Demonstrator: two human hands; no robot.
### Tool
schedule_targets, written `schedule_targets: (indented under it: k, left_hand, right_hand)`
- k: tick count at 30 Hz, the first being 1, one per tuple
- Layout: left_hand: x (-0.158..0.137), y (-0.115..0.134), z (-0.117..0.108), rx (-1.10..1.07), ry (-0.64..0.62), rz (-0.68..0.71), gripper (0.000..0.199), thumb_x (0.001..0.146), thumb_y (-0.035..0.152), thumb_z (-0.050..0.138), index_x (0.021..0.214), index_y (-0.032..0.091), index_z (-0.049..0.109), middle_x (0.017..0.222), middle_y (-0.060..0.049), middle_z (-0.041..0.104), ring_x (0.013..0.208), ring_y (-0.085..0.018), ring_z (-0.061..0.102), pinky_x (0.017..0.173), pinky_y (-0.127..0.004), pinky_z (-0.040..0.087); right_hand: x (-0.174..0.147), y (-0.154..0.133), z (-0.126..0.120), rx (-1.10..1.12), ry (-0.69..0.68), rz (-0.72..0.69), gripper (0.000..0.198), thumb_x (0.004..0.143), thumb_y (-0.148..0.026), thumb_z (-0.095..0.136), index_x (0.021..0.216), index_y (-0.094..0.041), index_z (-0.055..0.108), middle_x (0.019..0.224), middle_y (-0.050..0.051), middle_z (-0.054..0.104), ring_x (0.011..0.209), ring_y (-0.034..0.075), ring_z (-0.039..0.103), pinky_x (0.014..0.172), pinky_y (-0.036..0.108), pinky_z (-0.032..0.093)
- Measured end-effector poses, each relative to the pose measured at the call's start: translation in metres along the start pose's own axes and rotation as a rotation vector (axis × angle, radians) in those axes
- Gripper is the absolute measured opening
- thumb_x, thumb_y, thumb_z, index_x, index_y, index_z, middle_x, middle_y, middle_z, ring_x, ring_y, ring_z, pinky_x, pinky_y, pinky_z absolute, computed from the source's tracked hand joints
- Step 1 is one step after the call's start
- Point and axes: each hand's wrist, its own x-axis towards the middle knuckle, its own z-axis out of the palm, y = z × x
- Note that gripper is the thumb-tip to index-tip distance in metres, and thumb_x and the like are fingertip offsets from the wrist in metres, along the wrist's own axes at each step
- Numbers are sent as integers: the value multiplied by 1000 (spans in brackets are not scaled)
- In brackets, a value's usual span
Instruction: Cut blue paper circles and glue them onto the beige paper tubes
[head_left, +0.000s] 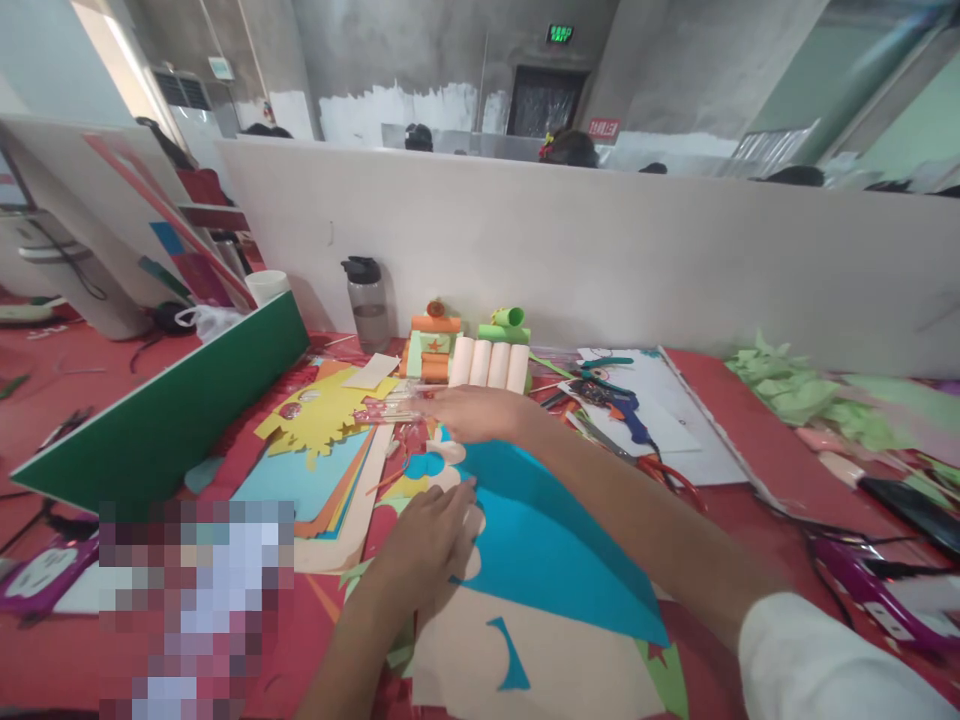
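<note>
My left hand [439,530] rests on the near side of the work, fingers lying over cream scalloped paper pieces [472,528] at the edge of a blue paper sheet [555,540]. Farther up, my right hand [484,412] reaches leftward across the sheet. Its outstretched fingertips are at a clear plastic packet [397,403]; whether they touch it is unclear. A round-edged blue cutout [424,466] lies between the hands. Below the blue sheet is cream paper [547,650] with a curved blue scrap [511,655] on it.
Rolled cream paper tubes [491,364] and an orange paper model [433,345] stand behind. A water bottle [366,305] is at the partition [600,250]. A green board [172,400] slants at left. Pliers [604,364], a blue glue gun [630,412] and cords lie right.
</note>
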Motion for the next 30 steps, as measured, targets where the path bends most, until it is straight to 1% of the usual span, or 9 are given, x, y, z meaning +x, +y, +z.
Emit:
schedule_targets:
  k: [2,7,10,14,17,20,23,28,30]
  left_hand:
    - [-1,1,-4,-52,36,-97,58,88,13,48,143,22,37,132,-11,62,117,-26,60,94,-39,50]
    - [1,3,-9,-65,141,-287,31,94,11,41,121,22,53,117,-7,68,104,-23,65,83,-34,52]
    - [2,3,-6,14,139,-187,33,99,15,38,126,23,54,135,-7,61,118,-24,60,92,-37,51]
    - [5,3,-1,137,33,37,39,102,20,35,137,24,52,151,-5,50,122,-25,57,103,-43,46]
    - [6,4,0,179,0,60,39,102,20,36,136,24,55,144,-5,57,112,-25,60,98,-43,49]
    - [7,5,0,187,5,46,38,103,22,37,135,24,57,142,-5,59,108,-24,61,94,-41,50]
    - [7,6,-1,190,-8,38,38,103,24,37,136,24,56,144,-5,57,107,-23,61,93,-41,50]
    - [10,8,0,219,-58,30,36,104,24,37,134,23,56,148,-3,54,105,-24,60,92,-42,50]
    - [11,8,1,225,-62,23,35,104,24,37,133,24,56,147,-2,55,105,-24,60,92,-43,50]
  right_hand:
    - [-22,5,-3,191,49,-9,66,80,4,46,139,-25,57,125,9,67,107,23,64,84,30,49]
    - [-82,7,25,863,349,196,32,99,-20,43,110,-19,73,89,6,70,74,15,63,68,26,50]
    - [-107,4,59,1232,469,289,26,98,-34,52,107,-18,71,103,9,70,81,18,66,71,30,55]
    - [-117,0,92,1656,461,236,32,89,-27,62,121,-23,63,118,11,68,97,21,66,80,34,56]
    - [-112,-1,102,1649,526,273,32,87,-30,69,118,-25,62,107,8,71,88,19,66,72,29,55]
    - [-104,-3,106,1587,533,356,35,94,-49,60,115,-22,63,82,5,71,68,16,64,55,24,49]
    - [-97,-7,106,1452,515,417,45,96,-58,51,112,-18,66,57,-2,57,46,12,49,41,22,37]
    - [-95,-16,104,1030,645,435,25,94,-38,57,85,-20,71,76,3,67,76,19,63,69,29,49]
    - [-96,-19,103,960,632,467,17,93,-31,57,86,-21,69,79,2,68,74,17,62,70,29,48]
